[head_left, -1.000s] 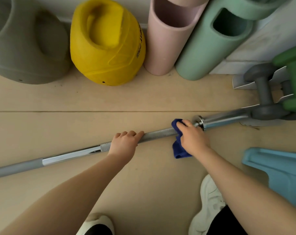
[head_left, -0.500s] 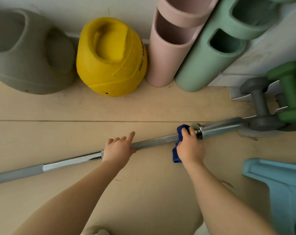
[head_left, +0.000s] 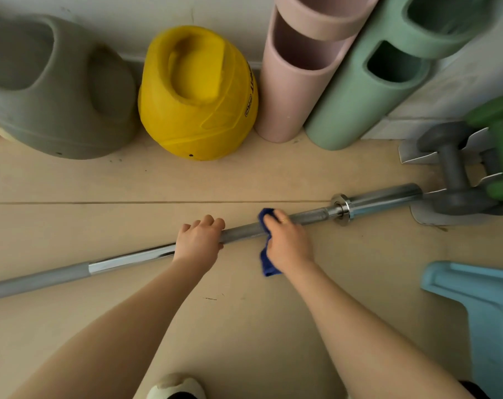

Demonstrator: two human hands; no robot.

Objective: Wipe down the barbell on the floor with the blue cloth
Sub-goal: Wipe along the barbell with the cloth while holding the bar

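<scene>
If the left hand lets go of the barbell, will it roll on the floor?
Probably yes: the barbell is round, smooth chrome on flat floor. It looks long, solid steel, so likely heavy and stiff. The left hand gripping it seems to steady it.

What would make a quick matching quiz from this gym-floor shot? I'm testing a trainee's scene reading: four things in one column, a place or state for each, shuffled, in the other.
Things:
1. blue cloth
2. left hand
3. yellow weight
4. grey dumbbell

Places or states:
A. stands by the wall between a grey weight and a pink tube
B. grips the barbell shaft bare
C. wrapped over the shaft under the right hand
D. lies at the bar's far right end

Pairs: 1-C, 2-B, 3-A, 4-D
</scene>
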